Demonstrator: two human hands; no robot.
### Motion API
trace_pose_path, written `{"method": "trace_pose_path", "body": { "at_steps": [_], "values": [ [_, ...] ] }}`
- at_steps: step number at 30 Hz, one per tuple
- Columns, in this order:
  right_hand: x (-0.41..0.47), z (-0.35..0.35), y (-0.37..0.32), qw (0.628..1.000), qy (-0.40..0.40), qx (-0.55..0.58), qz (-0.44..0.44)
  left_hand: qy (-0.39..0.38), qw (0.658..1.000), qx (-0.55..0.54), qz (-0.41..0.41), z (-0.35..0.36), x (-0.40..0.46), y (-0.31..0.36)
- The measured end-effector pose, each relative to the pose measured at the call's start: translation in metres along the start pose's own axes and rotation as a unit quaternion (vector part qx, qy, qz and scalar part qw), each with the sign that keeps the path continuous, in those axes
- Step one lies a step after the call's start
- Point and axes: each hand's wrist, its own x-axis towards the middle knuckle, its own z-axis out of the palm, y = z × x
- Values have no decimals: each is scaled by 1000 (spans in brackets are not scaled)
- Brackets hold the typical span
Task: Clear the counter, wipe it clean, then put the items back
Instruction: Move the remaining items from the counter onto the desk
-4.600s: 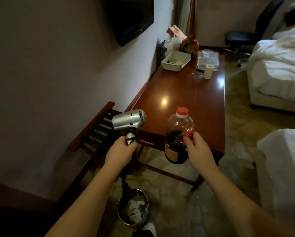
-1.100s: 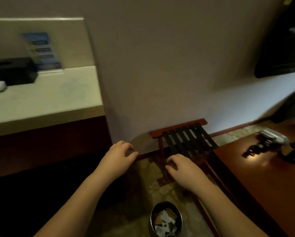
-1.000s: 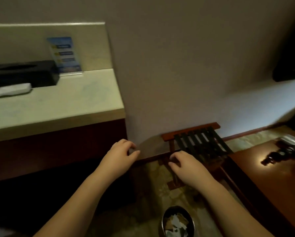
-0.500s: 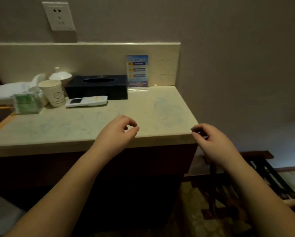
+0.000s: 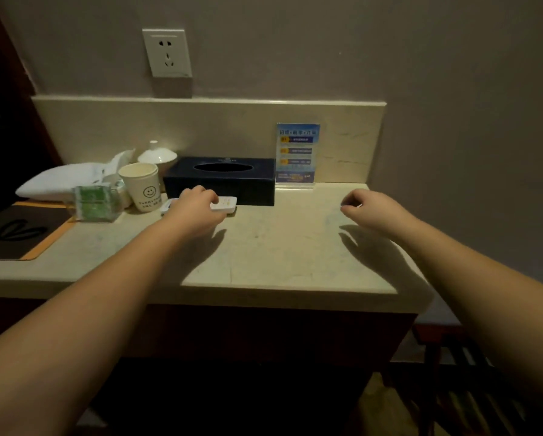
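My left hand [image 5: 197, 209] curls its fingers over the remote [image 5: 224, 204] on the table [image 5: 279, 247], right hand [image 5: 375, 210] loosely curled, empty; I'd grip firmly before lifting.

Hotel room, stone counter [image 5: 264, 247], tissue box [image 5: 220, 179], paper cup [image 5: 142, 185], acrylic notice stand [image 5: 296, 154], luggage rack [image 5: 471, 372]

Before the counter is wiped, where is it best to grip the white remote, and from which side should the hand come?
Probably across its narrow width, from above and the front. The white remote lies flat, close in front of the black tissue box, so its back edge is crowded. The left hand is over its middle.
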Motion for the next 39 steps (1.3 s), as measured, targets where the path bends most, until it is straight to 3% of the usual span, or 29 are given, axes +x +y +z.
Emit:
{"method": "trace_pose_path", "body": {
  "at_steps": [7,13,20,25,29,34,39],
  "values": [
    [96,14,5,994,-13,95,52,-34,997,64,-2,8,40,-16],
    [148,39,0,968,-2,244,52,-54,991,123,18,10,56,-31],
    [167,52,-9,972,26,232,38,-52,991,118,34,9,61,-32],
    [165,53,-9,975,5,216,58,-111,992,57,18,7,53,-36],
    [157,51,-10,978,5,201,62,-116,990,64,46,2,45,-37],
    [132,43,-12,971,29,225,79,-83,995,25,39,1,32,-34],
    [86,21,-13,957,36,275,85,-12,993,-120,17,-12,5,-19]
  ]
}}
